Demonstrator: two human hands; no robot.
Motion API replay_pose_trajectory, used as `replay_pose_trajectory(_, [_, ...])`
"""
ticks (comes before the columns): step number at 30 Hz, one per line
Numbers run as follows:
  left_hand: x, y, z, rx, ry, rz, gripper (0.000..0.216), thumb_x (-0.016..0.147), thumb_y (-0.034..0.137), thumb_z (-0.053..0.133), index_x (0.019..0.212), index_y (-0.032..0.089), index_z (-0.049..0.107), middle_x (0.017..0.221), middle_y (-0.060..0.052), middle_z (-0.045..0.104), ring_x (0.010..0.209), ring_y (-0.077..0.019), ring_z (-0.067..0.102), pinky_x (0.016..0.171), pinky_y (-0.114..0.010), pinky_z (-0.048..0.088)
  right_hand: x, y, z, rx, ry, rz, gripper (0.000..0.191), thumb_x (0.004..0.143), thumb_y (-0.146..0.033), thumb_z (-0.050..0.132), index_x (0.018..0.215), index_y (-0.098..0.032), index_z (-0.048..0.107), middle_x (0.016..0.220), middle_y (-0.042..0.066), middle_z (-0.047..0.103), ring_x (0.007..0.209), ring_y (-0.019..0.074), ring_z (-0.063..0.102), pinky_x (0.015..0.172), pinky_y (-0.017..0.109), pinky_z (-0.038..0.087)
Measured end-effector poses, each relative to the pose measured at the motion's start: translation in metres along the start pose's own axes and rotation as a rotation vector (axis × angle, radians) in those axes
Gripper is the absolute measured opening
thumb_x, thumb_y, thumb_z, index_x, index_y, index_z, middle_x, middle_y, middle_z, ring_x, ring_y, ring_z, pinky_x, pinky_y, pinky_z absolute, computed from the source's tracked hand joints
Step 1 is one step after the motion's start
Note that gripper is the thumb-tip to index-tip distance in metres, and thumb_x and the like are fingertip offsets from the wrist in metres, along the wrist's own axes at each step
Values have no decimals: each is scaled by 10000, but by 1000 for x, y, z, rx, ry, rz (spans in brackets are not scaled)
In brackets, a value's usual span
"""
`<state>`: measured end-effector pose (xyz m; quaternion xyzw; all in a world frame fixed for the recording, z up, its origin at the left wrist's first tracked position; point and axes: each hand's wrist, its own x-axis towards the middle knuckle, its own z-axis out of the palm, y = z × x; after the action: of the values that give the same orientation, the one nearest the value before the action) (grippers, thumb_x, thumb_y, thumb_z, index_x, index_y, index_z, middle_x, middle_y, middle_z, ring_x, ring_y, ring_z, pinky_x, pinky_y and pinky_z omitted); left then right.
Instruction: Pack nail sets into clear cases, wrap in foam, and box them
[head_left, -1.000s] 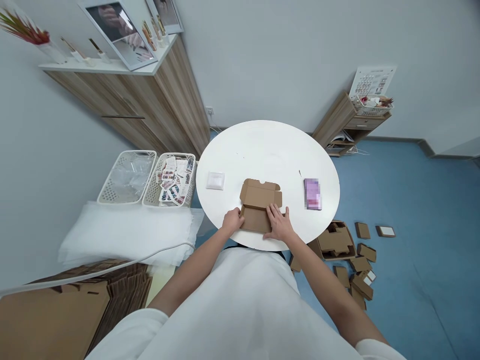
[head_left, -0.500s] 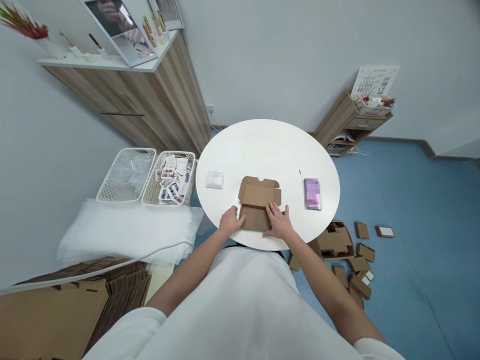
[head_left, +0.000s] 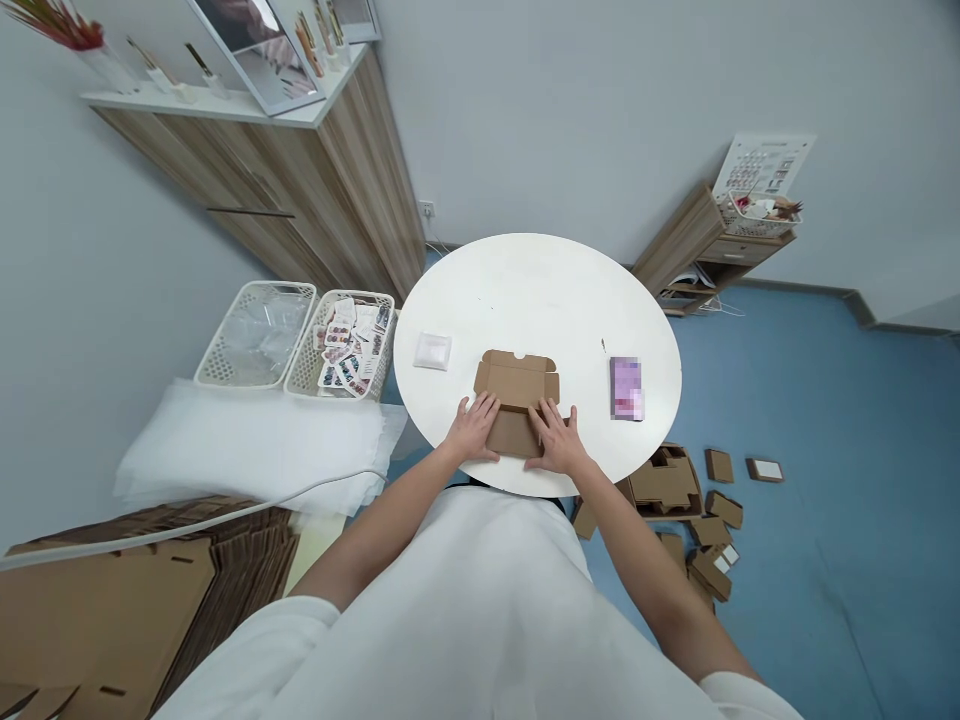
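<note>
A brown cardboard mailer box (head_left: pixel 517 380) lies on the white oval table (head_left: pixel 525 290) near its front edge, lid raised and tilted back. My left hand (head_left: pixel 472 430) rests on the box's left side, fingers spread toward the lid fold and thumb pointing inward. Over the right side lies my right hand (head_left: pixel 556 438), its fingers also stretched apart and touching the box. Both hands partly cover the side walls. Left of the box is a small white packet (head_left: pixel 433 351). To the right lies a purple stack, partly pixelated (head_left: pixel 625 388).
Two white baskets stand left of the table, one with clear plastic bags (head_left: pixel 262 335), one with printed cards (head_left: pixel 352 345). White foam sheets (head_left: pixel 255 440) and flat cardboard (head_left: pixel 105 620) lie nearer me. Small boxes (head_left: pixel 709 572) are scattered on the floor at right.
My left hand has moved forward and a little right onto the box's left side, its fingers now spread. My right hand stays nearly in place. The view has shifted slightly.
</note>
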<state>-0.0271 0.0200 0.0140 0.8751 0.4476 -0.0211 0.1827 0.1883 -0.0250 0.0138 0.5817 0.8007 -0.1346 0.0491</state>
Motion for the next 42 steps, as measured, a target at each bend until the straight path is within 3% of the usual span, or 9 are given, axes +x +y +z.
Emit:
replay_pose_trajectory(4, [-1, -3, 4, 47, 26, 12, 1102, 486, 583, 666, 1376, 142, 187, 1422, -152, 228, 1317, -335, 93, 1036, -500, 59, -19, 12, 6, 283, 178, 282, 899, 706, -605, 461, 1395, -191, 59, 1459, 150, 75, 1327, 339, 70, 993, 601, 99])
replay_pose_trajectory(8, [-1, -2, 6, 41, 40, -7, 1085, 480, 585, 667, 1366, 144, 221, 1412, -153, 249, 1312, -349, 96, 1029, -495, 85, -37, 25, 18, 834, 244, 629, 797, 744, -501, 479, 1384, -175, 133, 1367, 149, 338, 1167, 257, 442, 909, 389, 400])
replay_pose_trajectory(12, [1, -1, 7, 25, 49, -14, 1082, 475, 573, 675, 1363, 143, 229, 1412, -152, 248, 1307, -348, 115, 1028, -494, 75, -38, 29, 20, 1060, 248, 762, 651, 728, -382, 538, 1309, -167, 338, 1230, 127, 508, 975, 201, 581, 817, 303, 460])
replay_pose_trajectory(17, [3, 1, 6, 16, 55, -24, 1069, 470, 566, 677, 1356, 147, 249, 1407, -150, 260, 1305, -356, 114, 1028, -491, 86, -31, 23, 10, 990, 239, 726, 373, 728, -256, 503, 1085, -166, 563, 1043, 82, 630, 918, 180, 600, 802, 293, 462])
replay_pose_trajectory(20, [3, 3, 6, 12, 64, -35, 1082, 461, 561, 680, 1357, 141, 244, 1407, -152, 259, 1301, -351, 130, 1026, -504, 83, -30, 22, 5, 990, 256, 680, 295, 735, -235, 461, 987, -187, 606, 971, 51, 659, 893, 173, 607, 782, 291, 470])
replay_pose_trajectory(33, [7, 10, 10, 20, 72, -63, 1076, 457, 574, 669, 1355, 153, 250, 1400, -154, 269, 1302, -349, 121, 1027, -497, 78, -22, -1, -9, 883, 244, 581, 345, 726, -340, 483, 1032, -200, 561, 976, 50, 637, 734, 151, 588, 700, 295, 464])
replay_pose_trajectory(38, [6, 10, 12, 24, 80, -62, 1084, 466, 578, 663, 1361, 143, 231, 1409, -145, 256, 1305, -335, 118, 1027, -498, 89, -17, -1, -4, 825, 208, 545, 381, 699, -419, 526, 1008, -197, 548, 1057, 66, 580, 725, 145, 562, 703, 301, 455])
replay_pose_trajectory(42, [6, 9, 10, 31, 73, -61, 1100, 468, 584, 662, 1368, 138, 212, 1414, -145, 245, 1311, -334, 98, 1031, -497, 84, -10, 4, 4, 849, 189, 601, 329, 724, -378, 489, 1001, -201, 512, 954, 41, 611, 698, 140, 568, 660, 283, 441])
